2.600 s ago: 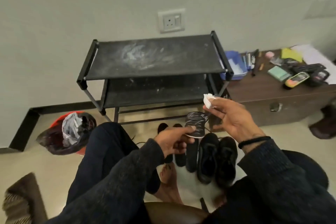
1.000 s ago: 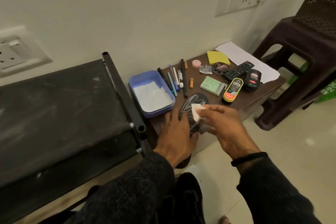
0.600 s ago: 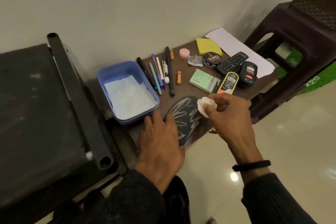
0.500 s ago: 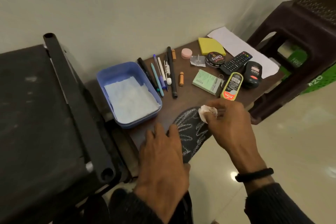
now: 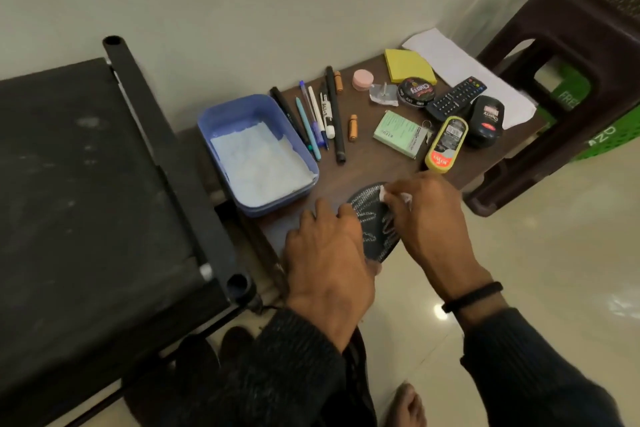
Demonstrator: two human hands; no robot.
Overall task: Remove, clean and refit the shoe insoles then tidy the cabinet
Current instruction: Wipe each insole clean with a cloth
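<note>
A black insole (image 5: 372,218) with a white zigzag pattern lies on the front edge of the low brown cabinet (image 5: 377,163), its near end sticking out over the floor. My left hand (image 5: 329,253) lies flat on the insole's left side, fingers straight, pressing it down. My right hand (image 5: 429,222) pinches a small white wipe (image 5: 382,193) and holds it against the insole's far end. The black shoe rack (image 5: 104,204) stands to the left.
On the cabinet sit a blue tray (image 5: 221,121) lined with white tissue, several pens (image 5: 317,118), a polish tin (image 5: 415,91), a remote (image 5: 455,98), a yellow polish bottle (image 5: 446,144), a green box (image 5: 398,133). A brown plastic stool (image 5: 568,55) stands right. Shoes (image 5: 221,350) sit under the rack.
I turned from the shoe rack to the cabinet and laid the insole on it. My left hand now presses it flat. The right hand has brought the wipe down onto the insole's far end.
</note>
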